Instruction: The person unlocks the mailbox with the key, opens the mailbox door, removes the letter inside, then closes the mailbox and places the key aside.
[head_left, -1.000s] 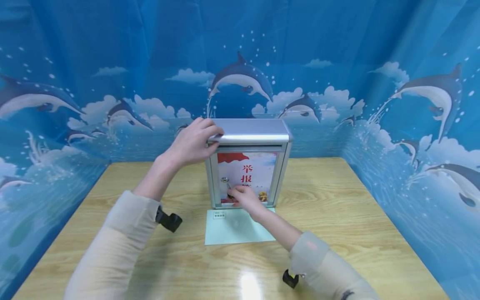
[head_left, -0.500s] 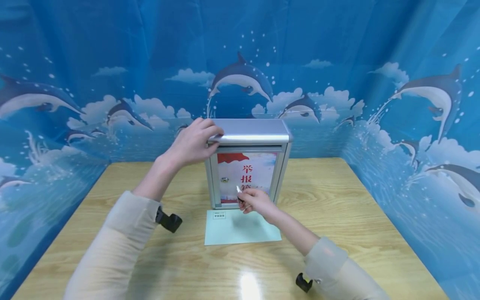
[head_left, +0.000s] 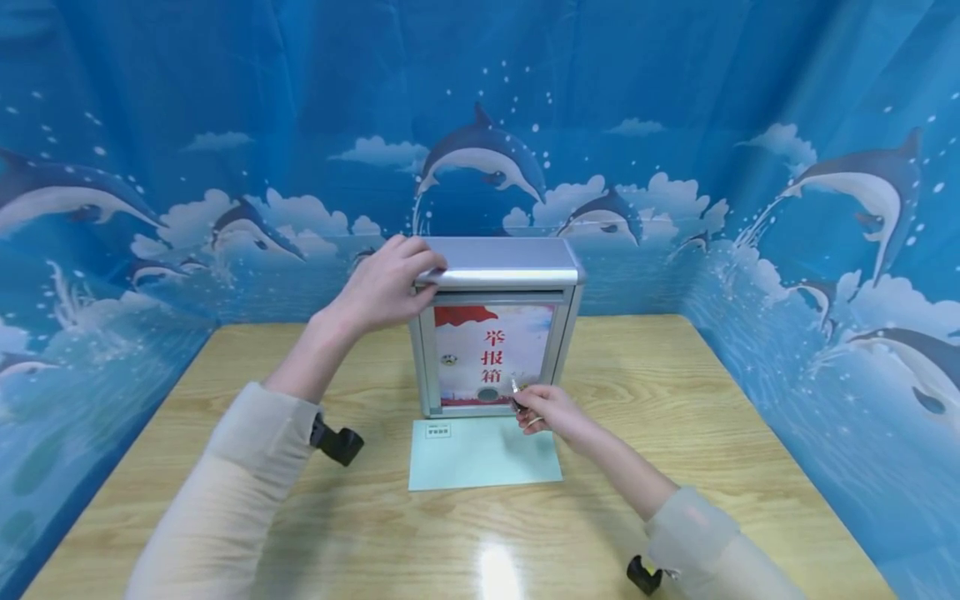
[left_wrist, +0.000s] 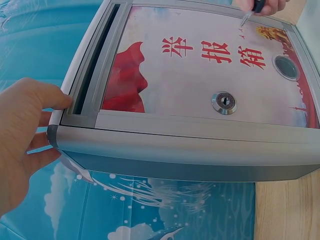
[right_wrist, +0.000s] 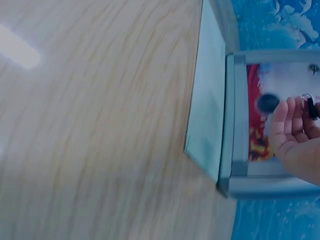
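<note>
A silver metal suggestion box [head_left: 495, 254] stands upright on the table, its front panel printed with red characters. My left hand [head_left: 390, 283] grips the box's top left corner, thumb at the front edge and fingers over the top. In the left wrist view, a round keyhole lock [left_wrist: 224, 102] sits in the panel with nothing in it. My right hand [head_left: 551, 408] pinches a small key [head_left: 515, 385] before the panel's lower right part, its metal blade pointing up. The right wrist view shows the key's black head [right_wrist: 312, 107] and a metal ring at my fingers.
A pale green envelope-like sheet [head_left: 480, 458] with a small printed label lies flat in front of the box. The wood-grain table [head_left: 360, 533] is bounded by a blue dolphin-print curtain [head_left: 285, 167] at the back and sides.
My right hand has drawn the key away from beside the lock, moving right across the panel and uncovering the lower characters and a dark oval. My left hand stays at the corner.
</note>
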